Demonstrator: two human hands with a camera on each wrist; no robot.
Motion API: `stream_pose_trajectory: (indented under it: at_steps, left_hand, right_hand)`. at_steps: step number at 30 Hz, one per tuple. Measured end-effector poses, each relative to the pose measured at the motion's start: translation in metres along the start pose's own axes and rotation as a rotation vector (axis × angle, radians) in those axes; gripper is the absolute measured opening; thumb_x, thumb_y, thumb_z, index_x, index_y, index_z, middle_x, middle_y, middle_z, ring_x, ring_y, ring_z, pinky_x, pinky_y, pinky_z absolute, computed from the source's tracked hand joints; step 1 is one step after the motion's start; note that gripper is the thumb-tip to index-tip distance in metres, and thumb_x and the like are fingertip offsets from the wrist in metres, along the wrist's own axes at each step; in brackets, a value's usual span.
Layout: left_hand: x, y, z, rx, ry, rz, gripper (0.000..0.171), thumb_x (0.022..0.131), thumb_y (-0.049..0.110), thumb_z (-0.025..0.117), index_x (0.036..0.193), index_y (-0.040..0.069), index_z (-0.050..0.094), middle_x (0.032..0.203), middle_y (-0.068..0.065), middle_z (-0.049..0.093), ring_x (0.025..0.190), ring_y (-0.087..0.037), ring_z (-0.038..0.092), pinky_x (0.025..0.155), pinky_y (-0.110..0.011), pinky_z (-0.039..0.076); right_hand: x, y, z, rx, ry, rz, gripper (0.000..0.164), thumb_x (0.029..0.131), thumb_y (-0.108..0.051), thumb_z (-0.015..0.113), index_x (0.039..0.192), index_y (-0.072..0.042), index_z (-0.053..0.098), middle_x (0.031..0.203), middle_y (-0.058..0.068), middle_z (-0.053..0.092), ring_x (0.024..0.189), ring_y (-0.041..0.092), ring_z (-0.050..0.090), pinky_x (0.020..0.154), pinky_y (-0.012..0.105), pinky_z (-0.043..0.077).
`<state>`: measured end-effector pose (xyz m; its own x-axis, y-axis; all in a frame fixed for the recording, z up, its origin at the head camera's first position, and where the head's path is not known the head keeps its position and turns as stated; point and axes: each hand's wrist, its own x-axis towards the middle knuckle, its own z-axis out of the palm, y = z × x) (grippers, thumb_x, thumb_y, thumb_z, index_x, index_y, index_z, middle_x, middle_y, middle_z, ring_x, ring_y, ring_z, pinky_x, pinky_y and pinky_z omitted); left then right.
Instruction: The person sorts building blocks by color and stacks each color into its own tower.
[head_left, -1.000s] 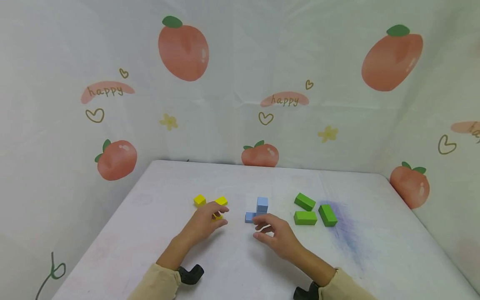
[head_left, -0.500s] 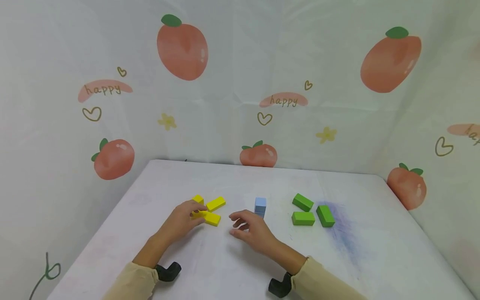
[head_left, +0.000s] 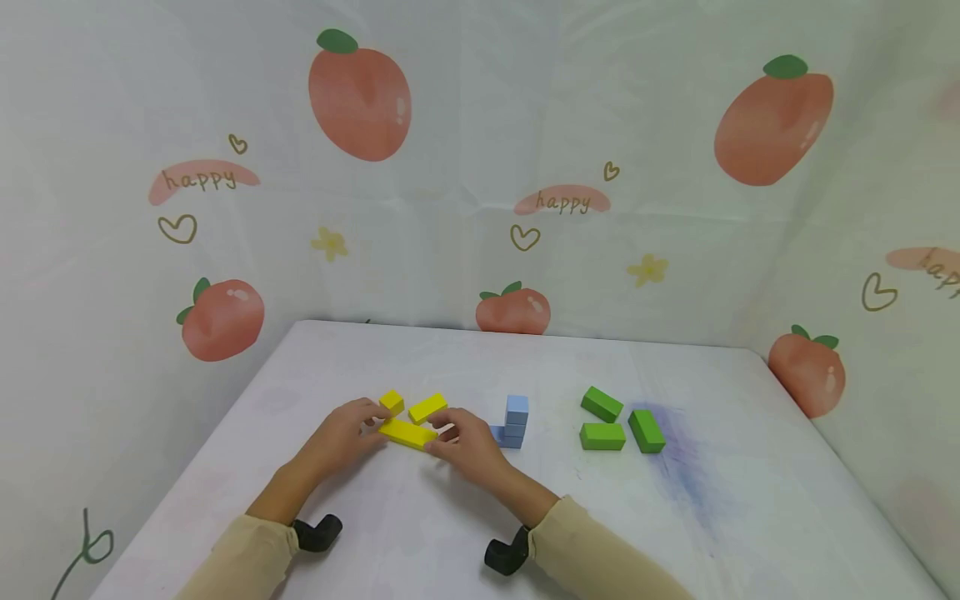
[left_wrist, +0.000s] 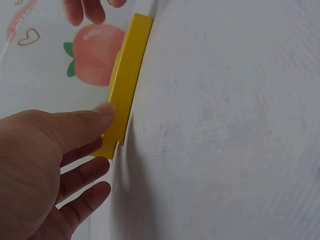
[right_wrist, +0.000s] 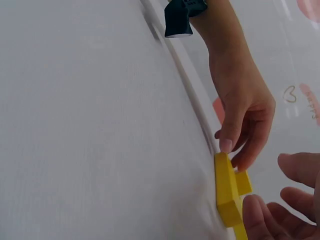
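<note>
A long yellow block [head_left: 408, 434] lies flat near the table's middle left. My left hand [head_left: 341, 437] pinches its left end between thumb and fingers; the thumb presses the block's face in the left wrist view. At the other end my right hand [head_left: 471, 446] is spread around the block, fingers relaxed, the thumb [right_wrist: 253, 212] close to its edge. I cannot tell whether that thumb touches. Just behind lie a short-looking yellow block [head_left: 391, 402] and a slanted yellow block [head_left: 428, 408].
Light blue blocks [head_left: 517, 410] stand stacked beyond my right hand, with a lower blue piece beside them. Several green blocks [head_left: 602, 437] lie farther right. The white table [head_left: 720, 500] has a purple smear, and a fruit-printed cloth [head_left: 442, 250] hangs behind it.
Both hands have moved left. My right hand has gone from beside the blue blocks to the right end of the front yellow block. My left hand has drawn back to its left end.
</note>
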<state>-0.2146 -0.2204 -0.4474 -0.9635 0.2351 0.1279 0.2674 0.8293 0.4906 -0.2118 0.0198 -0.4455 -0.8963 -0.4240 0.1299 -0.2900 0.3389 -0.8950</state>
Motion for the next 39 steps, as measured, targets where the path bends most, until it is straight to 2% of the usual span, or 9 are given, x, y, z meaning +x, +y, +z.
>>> stream_pose_trajectory:
  at_steps: [5,12,17,20,22,30,39]
  left_hand:
    - [0.002,-0.007,0.000,-0.011,-0.022,-0.008,0.034,0.083,0.013,0.077,0.116,0.014,0.069,0.107,0.004,0.064,0.095,-0.017,0.059,0.082,-0.038,0.051]
    - [0.005,-0.010,0.000,-0.019,-0.043,-0.028,0.034,0.083,0.013,0.077,0.116,0.015,0.069,0.108,0.004,0.064,0.095,-0.017,0.059,0.082,-0.039,0.051]
    - [0.008,-0.012,-0.001,-0.018,-0.055,-0.032,0.033,0.083,0.013,0.078,0.115,0.015,0.070,0.107,0.004,0.065,0.092,-0.016,0.058,0.081,-0.038,0.051]
    - [0.008,-0.012,-0.002,-0.021,-0.055,-0.017,0.033,0.083,0.013,0.077,0.115,0.014,0.070,0.108,0.003,0.065,0.092,-0.017,0.058,0.081,-0.039,0.051]
    - [0.008,-0.012,-0.003,-0.029,-0.055,-0.030,0.032,0.083,0.014,0.078,0.114,0.015,0.070,0.107,0.003,0.065,0.093,-0.017,0.058,0.082,-0.039,0.050]
    - [0.007,-0.014,-0.006,-0.044,-0.069,-0.074,0.032,0.082,0.015,0.079,0.112,0.014,0.069,0.108,0.002,0.064,0.095,-0.019,0.057,0.085,-0.042,0.049]
    - [0.006,-0.013,-0.008,-0.057,-0.081,-0.073,0.032,0.081,0.015,0.079,0.111,0.011,0.069,0.105,0.002,0.065,0.094,-0.019,0.057,0.085,-0.042,0.049]
  right_hand:
    - [0.007,0.006,0.010,0.009,0.041,0.084,0.035,0.084,-0.010,0.077,0.116,-0.004,0.066,0.113,0.009,0.061,0.086,0.015,0.062,0.071,0.025,0.054]
    - [0.012,0.012,0.018,-0.044,0.067,0.143,0.031,0.081,-0.006,0.078,0.111,-0.005,0.068,0.102,0.003,0.059,0.081,0.013,0.057,0.065,0.023,0.053]
    - [0.015,0.010,0.021,-0.149,0.081,0.128,0.029,0.079,-0.002,0.077,0.108,-0.004,0.070,0.093,0.000,0.057,0.080,0.013,0.054,0.072,0.024,0.051]
    - [0.016,0.009,0.021,-0.201,0.105,0.127,0.030,0.078,0.000,0.076,0.108,-0.004,0.071,0.092,-0.001,0.058,0.082,0.014,0.054,0.077,0.027,0.051]
    - [0.017,0.009,0.021,-0.217,0.119,0.135,0.030,0.078,0.001,0.076,0.108,-0.004,0.071,0.093,-0.001,0.060,0.085,0.014,0.054,0.080,0.029,0.051]
    - [0.020,0.009,0.023,-0.199,0.134,0.156,0.030,0.078,0.001,0.076,0.107,-0.004,0.072,0.094,-0.002,0.062,0.085,0.014,0.055,0.080,0.030,0.051]
    - [0.022,0.010,0.023,-0.182,0.117,0.197,0.029,0.079,-0.001,0.078,0.107,-0.006,0.073,0.097,-0.002,0.063,0.085,0.015,0.054,0.079,0.029,0.051]
